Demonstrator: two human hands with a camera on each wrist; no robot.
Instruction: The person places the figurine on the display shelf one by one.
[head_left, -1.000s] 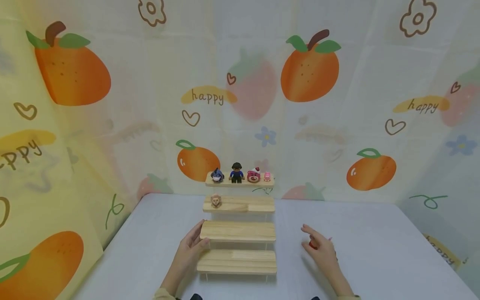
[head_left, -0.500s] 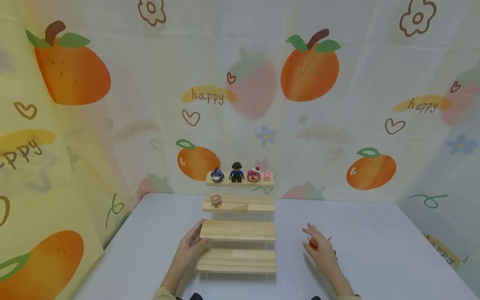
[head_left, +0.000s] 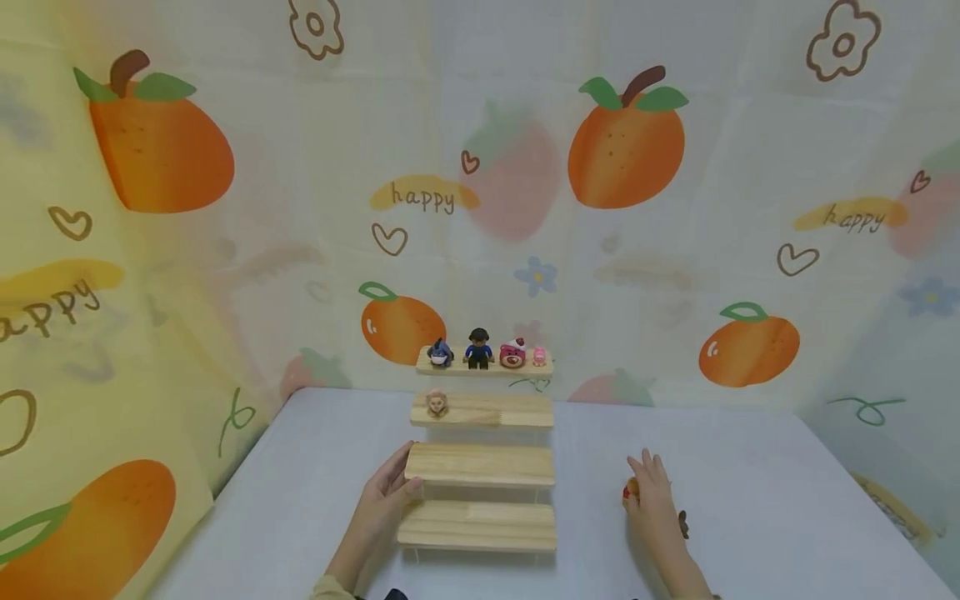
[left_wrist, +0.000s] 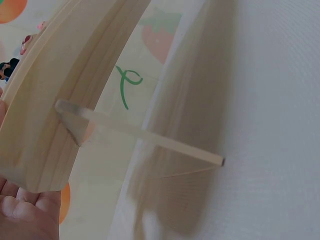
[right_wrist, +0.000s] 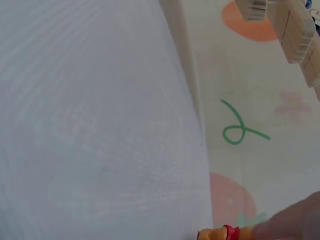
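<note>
My left hand (head_left: 382, 500) grips the left end of a stepped wooden display shelf (head_left: 480, 467), at its second board from the front. In the left wrist view, fingers (left_wrist: 30, 210) show at the end of the board (left_wrist: 65, 85). On the white table to the right, my right hand (head_left: 654, 500) is beside a small orange-yellow toy figure (head_left: 631, 492) with red on it, fingers mostly straight and spread. The right wrist view catches this figure (right_wrist: 220, 234) at the bottom edge, close to a blurred finger (right_wrist: 292, 222). A brown toy (head_left: 683, 523) partly shows behind the hand.
The top board carries a blue donkey figure (head_left: 440, 353), a dark-haired figure (head_left: 478, 348), a pink bear (head_left: 513, 354) and a small pink toy (head_left: 539, 357). A lion-like head (head_left: 437, 404) sits on the board below. Fruit-printed cloth (head_left: 525, 167) hangs behind.
My right hand has shifted right and turned, its fingers now pointing away from me. More of the orange-yellow figure and the brown toy shows. The left hand keeps its hold; the head view has shifted slightly.
</note>
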